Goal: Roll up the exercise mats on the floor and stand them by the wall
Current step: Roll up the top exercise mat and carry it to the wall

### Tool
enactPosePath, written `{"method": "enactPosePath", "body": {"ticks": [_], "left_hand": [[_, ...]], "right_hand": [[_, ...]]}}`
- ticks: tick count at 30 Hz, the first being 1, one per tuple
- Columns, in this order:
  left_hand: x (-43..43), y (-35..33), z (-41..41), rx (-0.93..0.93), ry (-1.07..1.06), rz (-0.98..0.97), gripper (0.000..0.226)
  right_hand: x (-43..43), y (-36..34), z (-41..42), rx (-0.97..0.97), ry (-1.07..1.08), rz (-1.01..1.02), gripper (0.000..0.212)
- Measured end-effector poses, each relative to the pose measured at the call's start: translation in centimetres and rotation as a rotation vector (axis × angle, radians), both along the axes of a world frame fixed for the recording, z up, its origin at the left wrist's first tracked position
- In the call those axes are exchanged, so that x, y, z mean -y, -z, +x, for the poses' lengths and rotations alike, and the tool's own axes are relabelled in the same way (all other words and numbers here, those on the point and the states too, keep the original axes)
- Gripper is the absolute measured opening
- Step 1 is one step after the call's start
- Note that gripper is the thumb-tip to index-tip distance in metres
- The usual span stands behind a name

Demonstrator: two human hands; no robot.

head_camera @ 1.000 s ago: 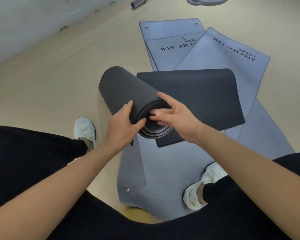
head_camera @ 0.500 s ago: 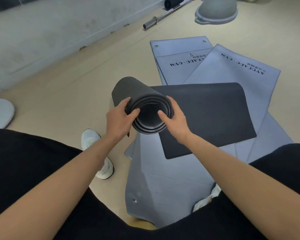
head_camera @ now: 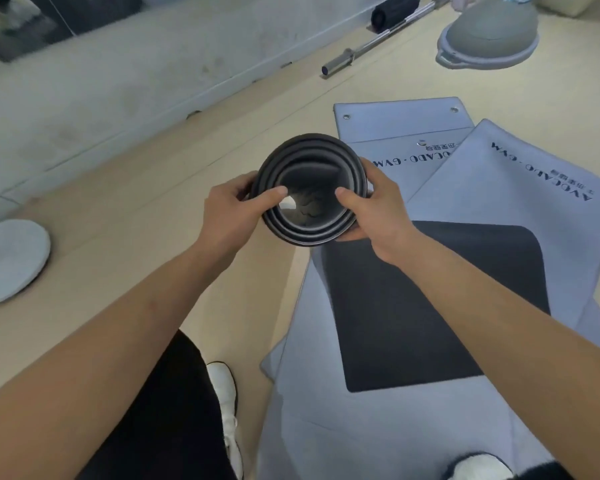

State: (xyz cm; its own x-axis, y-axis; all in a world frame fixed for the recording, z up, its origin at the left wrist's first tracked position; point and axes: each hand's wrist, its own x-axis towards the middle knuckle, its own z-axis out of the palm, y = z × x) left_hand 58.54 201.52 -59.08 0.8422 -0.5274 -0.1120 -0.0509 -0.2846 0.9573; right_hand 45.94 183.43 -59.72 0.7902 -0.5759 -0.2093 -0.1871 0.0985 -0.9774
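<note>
My white shoe (head_camera: 226, 393) stands just beside the nearest grey mat (head_camera: 361, 434). The loose tail (head_camera: 430, 306) of the black mat lies flat on it, not yet wound in. Above it I hold the black roll (head_camera: 312, 148) end-on towards me. My left hand (head_camera: 227, 211) and right hand (head_camera: 378, 216) grip opposite sides of its open end, thumbs hooked inside and fingers round the outside.

I judge the rolling only part done. Next the tail needs winding in tightly with the layers kept level, or the end will telescope.

Beyond lie two more grey mats (head_camera: 534, 188), overlapping and flat, still to roll. A white disc (head_camera: 11, 258) sits off to my left. By the wall (head_camera: 118, 84), a barbell (head_camera: 378, 39), a black foam roller (head_camera: 394, 10) and a balance dome (head_camera: 489, 32) crowd the floor, so I'd pick a bare stretch.
</note>
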Motion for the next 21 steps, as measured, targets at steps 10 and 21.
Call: {"method": "enactPosePath", "body": {"ticks": [10,21], "left_hand": [[-1.4,-10.5,1.6,-0.395,-0.041,-0.057,0.048],[-14.6,-32.1,2.2,-0.668,-0.141,-0.069,0.053]], "right_hand": [[-2.4,-13.6,3.1,-0.257,0.016,0.158,0.052],[-13.8,-37.7,5.3,-0.515,-0.007,0.213,0.051]]}}
